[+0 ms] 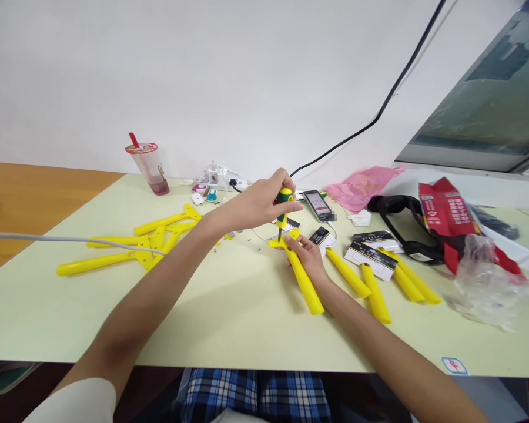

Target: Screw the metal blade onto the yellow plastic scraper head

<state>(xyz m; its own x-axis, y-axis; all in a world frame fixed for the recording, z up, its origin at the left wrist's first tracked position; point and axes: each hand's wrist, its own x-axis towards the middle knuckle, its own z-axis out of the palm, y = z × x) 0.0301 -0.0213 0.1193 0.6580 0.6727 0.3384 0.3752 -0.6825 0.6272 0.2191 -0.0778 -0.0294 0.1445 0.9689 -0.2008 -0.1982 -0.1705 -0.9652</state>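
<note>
My left hand [271,200] is closed around the green and yellow handle of a screwdriver [284,204], which stands nearly upright. Its shaft points down at the flat, wide head of a yellow scraper [307,283]. Gripped near that head by my right hand [309,258], the scraper slants with its handle end toward me. Several small metal bits, perhaps screws or nuts [259,249], lie on the table left of the scraper. Farther left is a pile of similar yellow scrapers [94,263] with holes in their heads.
Right of my hands lie more yellow scrapers [348,273] with black-and-white cards [370,260]. Behind them are a phone [318,205], a pink plastic bag [364,187], a black headband-like device [405,205], a red package [447,211] and clear plastic [485,282]. A drink cup [149,167] stands back left. A grey cable [70,238] crosses the left side.
</note>
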